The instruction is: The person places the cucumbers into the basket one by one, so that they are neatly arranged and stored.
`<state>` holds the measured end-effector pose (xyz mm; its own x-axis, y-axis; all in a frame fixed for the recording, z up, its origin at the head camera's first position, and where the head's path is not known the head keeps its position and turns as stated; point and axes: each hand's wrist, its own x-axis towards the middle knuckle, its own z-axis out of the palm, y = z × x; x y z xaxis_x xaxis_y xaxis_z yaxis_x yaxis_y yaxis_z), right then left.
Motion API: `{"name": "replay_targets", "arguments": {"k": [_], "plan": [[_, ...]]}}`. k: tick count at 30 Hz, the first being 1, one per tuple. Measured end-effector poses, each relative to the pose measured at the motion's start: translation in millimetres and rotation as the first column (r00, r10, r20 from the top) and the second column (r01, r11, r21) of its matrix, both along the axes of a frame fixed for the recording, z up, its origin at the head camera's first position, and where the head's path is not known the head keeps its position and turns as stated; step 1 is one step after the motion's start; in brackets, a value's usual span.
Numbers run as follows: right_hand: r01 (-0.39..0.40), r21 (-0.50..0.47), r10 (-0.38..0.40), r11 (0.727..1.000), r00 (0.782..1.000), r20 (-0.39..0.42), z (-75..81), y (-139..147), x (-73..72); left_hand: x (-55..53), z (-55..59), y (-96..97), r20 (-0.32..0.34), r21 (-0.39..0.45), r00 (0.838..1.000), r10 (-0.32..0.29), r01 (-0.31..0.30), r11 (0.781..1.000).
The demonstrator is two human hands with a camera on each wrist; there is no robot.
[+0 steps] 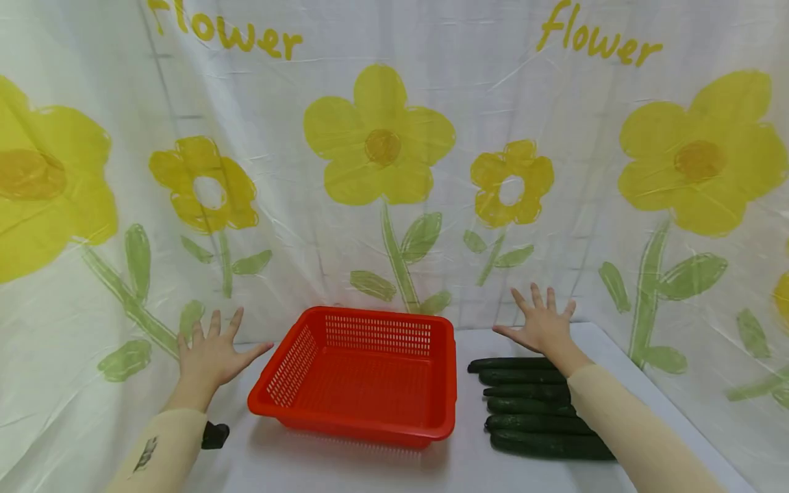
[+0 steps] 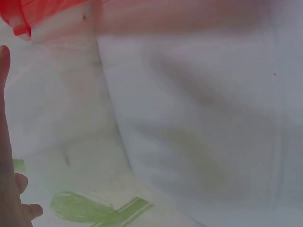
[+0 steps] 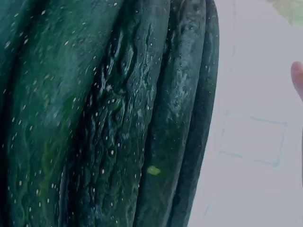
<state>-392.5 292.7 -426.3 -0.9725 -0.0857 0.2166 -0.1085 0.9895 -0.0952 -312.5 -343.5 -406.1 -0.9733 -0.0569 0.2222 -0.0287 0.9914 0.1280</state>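
Note:
Several dark green cucumbers (image 1: 536, 405) lie side by side in a row on the right of the white table. My right hand (image 1: 542, 327) hovers at the far end of the row with its fingers spread, holding nothing. Up close in the right wrist view, the cucumbers (image 3: 118, 113) show bumpy, glossy skin, with a fingertip (image 3: 297, 73) at the right edge. A red plastic basket (image 1: 351, 428) with slotted walls stands in the middle, nothing inside it. To its left, my left hand (image 1: 209, 356) is held with fingers splayed and thumb toward the basket rim, also holding nothing.
A white curtain (image 1: 277, 171) with painted yellow flowers hangs right behind the table. Part of a small black object (image 1: 215, 435) shows beside the left sleeve. The white tabletop (image 1: 345, 472) has its right edge beyond the cucumbers.

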Motion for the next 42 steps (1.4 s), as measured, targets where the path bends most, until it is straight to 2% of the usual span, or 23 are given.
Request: {"name": "replay_targets", "arguments": {"k": [5,8,13,15,16,20,22,23,26,29,31,33,35,38,40,42], "plan": [[-0.044,0.017,0.045,0.999,0.997,-0.066,-0.8,5,12.0,6.8,-1.8,5.6,-0.081,0.033,0.996,-0.027,0.029,0.999],[-0.092,0.001,0.092,0.996,0.986,-0.139,-0.2,7,25.8,19.2,-5.1,10.5,-0.120,0.085,0.992,-0.030,0.040,0.996],[-0.133,-0.118,0.106,0.984,0.971,-0.213,2.1,12,59.1,42.8,-14.7,15.9,-0.130,0.217,0.991,-0.012,0.040,0.975],[-0.150,-0.160,0.108,0.976,0.964,-0.245,1.8,15,73.3,50.3,-21.0,16.9,-0.131,0.305,0.991,-0.018,0.057,0.951],[-0.161,-0.174,0.111,0.972,0.957,-0.267,1.6,17,80.3,53.5,-24.7,17.3,-0.132,0.359,0.991,-0.027,0.073,0.931],[-0.193,-0.216,0.112,0.957,0.934,-0.339,-4.6,22,108.2,64.1,-45.8,22.3,-0.162,0.559,0.986,-0.037,0.122,0.820],[-0.190,-0.252,0.092,0.949,0.930,-0.356,-10.8,22,122.9,68.3,-58.4,28.1,-0.206,0.607,0.978,-0.024,0.147,0.781],[-0.179,-0.275,0.074,0.945,0.933,-0.351,-14.6,22,130.0,70.2,-65.0,32.2,-0.232,0.618,0.973,-0.009,0.154,0.771],[-0.141,-0.362,0.023,0.922,0.949,-0.313,-27.1,23,148.8,73.5,-82.4,45.4,-0.296,0.633,0.955,0.025,0.177,0.754],[-0.081,-0.451,-0.020,0.889,0.976,-0.216,-38.6,25,162.9,75.0,-92.9,56.1,-0.271,0.666,0.962,0.036,0.160,0.728],[-0.036,-0.517,-0.034,0.855,0.991,-0.126,-45.1,26,169.4,75.7,-95.5,61.0,-0.235,0.696,0.971,0.037,0.142,0.704],[0.031,-0.583,-0.051,0.812,0.999,-0.018,-50.2,28,174.0,75.6,-96.7,64.5,-0.229,0.718,0.973,0.026,0.151,0.680],[0.099,-0.641,-0.060,0.761,0.995,0.083,-54.1,30,177.0,75.3,-97.3,68.0,-0.255,0.739,0.967,0.010,0.188,0.647],[0.186,-0.691,-0.053,0.698,0.976,0.209,-59.7,34,180.7,75.5,-100.4,71.7,-0.313,0.769,0.950,-0.017,0.264,0.582],[0.219,-0.719,-0.038,0.660,0.965,0.260,-64.5,36,182.5,76.7,-104.3,71.9,-0.349,0.787,0.937,-0.030,0.310,0.534],[0.234,-0.734,-0.029,0.637,0.959,0.280,-68.0,37,184.0,77.9,-108.3,69.9,-0.378,0.787,0.925,-0.042,0.345,0.511]]}}
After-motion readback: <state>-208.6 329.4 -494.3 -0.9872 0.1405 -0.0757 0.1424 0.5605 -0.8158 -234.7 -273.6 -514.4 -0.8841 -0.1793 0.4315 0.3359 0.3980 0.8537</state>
